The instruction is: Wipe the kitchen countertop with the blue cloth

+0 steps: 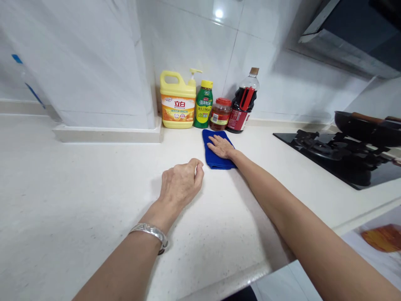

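My right hand [221,146] lies flat on a folded blue cloth [216,162], its fingers spread and pressing it to the white countertop [103,188]. The cloth is just in front of a jar with a red lid [220,115]. Nearer to me and to the left, my left hand [181,182] hovers over or rests on the counter, I cannot tell which. Its fingers are curled into a loose fist, with nothing visible in it. A silver bracelet [150,231] circles that wrist.
Against the tiled wall stand a yellow dish soap jug [178,106], a green sauce bottle [204,104] and a dark soy sauce bottle [242,104]. A black gas stove [332,154] with a wok [360,127] is on the right, below a range hood [351,46]. A wall corner [106,134] juts out left.
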`<state>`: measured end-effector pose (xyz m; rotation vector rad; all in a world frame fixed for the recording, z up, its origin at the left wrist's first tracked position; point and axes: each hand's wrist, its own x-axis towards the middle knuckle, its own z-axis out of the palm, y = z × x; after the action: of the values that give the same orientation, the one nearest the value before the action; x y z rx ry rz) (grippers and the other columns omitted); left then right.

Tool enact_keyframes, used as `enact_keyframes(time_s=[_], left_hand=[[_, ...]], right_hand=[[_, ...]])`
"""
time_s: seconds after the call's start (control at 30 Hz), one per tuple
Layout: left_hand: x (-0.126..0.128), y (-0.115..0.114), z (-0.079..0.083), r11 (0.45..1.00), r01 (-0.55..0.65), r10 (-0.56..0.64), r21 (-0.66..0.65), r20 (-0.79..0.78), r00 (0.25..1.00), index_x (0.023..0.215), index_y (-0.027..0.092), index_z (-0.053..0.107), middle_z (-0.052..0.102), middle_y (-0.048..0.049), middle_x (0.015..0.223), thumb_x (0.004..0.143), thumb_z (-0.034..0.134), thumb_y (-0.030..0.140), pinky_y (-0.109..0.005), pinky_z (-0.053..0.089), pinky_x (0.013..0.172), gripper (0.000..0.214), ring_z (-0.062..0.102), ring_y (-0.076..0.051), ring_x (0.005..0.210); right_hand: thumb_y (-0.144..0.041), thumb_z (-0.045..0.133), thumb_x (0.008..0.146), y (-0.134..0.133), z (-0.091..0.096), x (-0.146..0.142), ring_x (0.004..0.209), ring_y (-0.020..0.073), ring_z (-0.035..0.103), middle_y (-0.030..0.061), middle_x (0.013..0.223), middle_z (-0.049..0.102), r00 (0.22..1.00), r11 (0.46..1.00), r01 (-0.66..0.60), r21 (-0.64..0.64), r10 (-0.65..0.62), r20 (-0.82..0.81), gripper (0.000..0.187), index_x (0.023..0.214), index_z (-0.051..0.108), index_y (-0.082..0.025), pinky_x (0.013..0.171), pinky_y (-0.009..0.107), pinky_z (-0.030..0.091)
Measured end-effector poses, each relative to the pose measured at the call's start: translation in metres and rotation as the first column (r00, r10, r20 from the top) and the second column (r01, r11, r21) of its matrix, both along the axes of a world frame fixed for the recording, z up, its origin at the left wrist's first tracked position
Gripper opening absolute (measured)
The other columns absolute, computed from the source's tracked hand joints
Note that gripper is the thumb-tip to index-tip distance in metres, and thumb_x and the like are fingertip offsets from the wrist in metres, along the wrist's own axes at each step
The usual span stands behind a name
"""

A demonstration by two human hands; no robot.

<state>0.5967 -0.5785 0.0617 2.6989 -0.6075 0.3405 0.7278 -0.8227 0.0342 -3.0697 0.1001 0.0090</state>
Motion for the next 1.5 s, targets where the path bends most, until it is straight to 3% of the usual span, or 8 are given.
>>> enact_keyframes(time_s=[0.3, 0.57, 1.0, 1.23, 1.5], left_hand=[[-0.002, -0.001, 0.005, 0.999, 0.02, -0.019, 0.029, -0.037, 0.999, 0.118, 0.03, 0.07, 0.077, -0.0056, 0.093, 0.101, 0.036, 0.035, -0.039, 0.051, 0.078, 0.038, 0.072, -0.028, 0.089], [0.0, -0.002, 0.003, 0.998, 0.059, -0.059, 0.017, 0.0, 0.998, 0.117, 0.027, 0.07, 0.077, -0.0072, 0.091, 0.1, 0.035, 0.035, -0.041, 0.051, 0.078, 0.04, 0.072, -0.03, 0.09], [0.0, 0.002, 0.01, 0.993, 0.083, -0.08, 0.079, -0.036, 0.996, 0.119, 0.025, 0.069, 0.076, -0.0124, 0.098, 0.098, 0.029, 0.035, -0.043, 0.051, 0.083, 0.046, 0.071, -0.032, 0.097], [0.003, 0.003, 0.008, 0.99, 0.069, -0.063, 0.121, -0.048, 0.997, 0.118, 0.024, 0.069, 0.075, -0.0146, 0.1, 0.098, 0.029, 0.036, -0.043, 0.051, 0.083, 0.046, 0.071, -0.034, 0.099], [0.002, 0.004, 0.009, 0.989, 0.067, -0.059, 0.13, -0.064, 0.996, 0.118, 0.021, 0.069, 0.075, -0.0166, 0.103, 0.098, 0.029, 0.035, -0.043, 0.051, 0.085, 0.047, 0.07, -0.034, 0.101]], right_hand=[[-0.052, 0.015, 0.105, -0.08, -0.01, -0.029, 0.158, 0.0264, 0.015, 0.0102, 0.17, 0.02, 0.988, 0.986, 0.154, -0.06, -0.154, 0.014, 0.068, 0.163, 0.024, -0.019, 0.127, 0.049, 0.017], [-0.052, 0.011, 0.105, -0.102, -0.015, -0.077, 0.157, 0.0279, 0.016, 0.0133, 0.169, 0.022, 0.972, 0.966, 0.236, -0.109, -0.233, 0.042, 0.069, 0.163, 0.024, -0.017, 0.126, 0.051, 0.02], [-0.051, 0.016, 0.106, -0.073, -0.011, -0.175, 0.157, 0.0264, 0.018, 0.0123, 0.169, 0.022, 0.962, 0.954, 0.272, -0.13, -0.267, 0.049, 0.067, 0.163, 0.025, -0.017, 0.127, 0.045, 0.019], [-0.049, 0.019, 0.107, -0.04, -0.007, -0.222, 0.157, 0.0279, 0.015, 0.0156, 0.169, 0.02, 0.975, 0.968, 0.22, -0.117, -0.215, 0.054, 0.067, 0.163, 0.025, -0.013, 0.127, 0.045, 0.016], [-0.045, 0.022, 0.106, 0.009, -0.008, -0.253, 0.157, 0.0305, 0.015, 0.018, 0.168, 0.021, 0.986, 0.979, 0.15, -0.141, -0.139, 0.087, 0.066, 0.162, 0.027, -0.011, 0.127, 0.049, 0.017]])
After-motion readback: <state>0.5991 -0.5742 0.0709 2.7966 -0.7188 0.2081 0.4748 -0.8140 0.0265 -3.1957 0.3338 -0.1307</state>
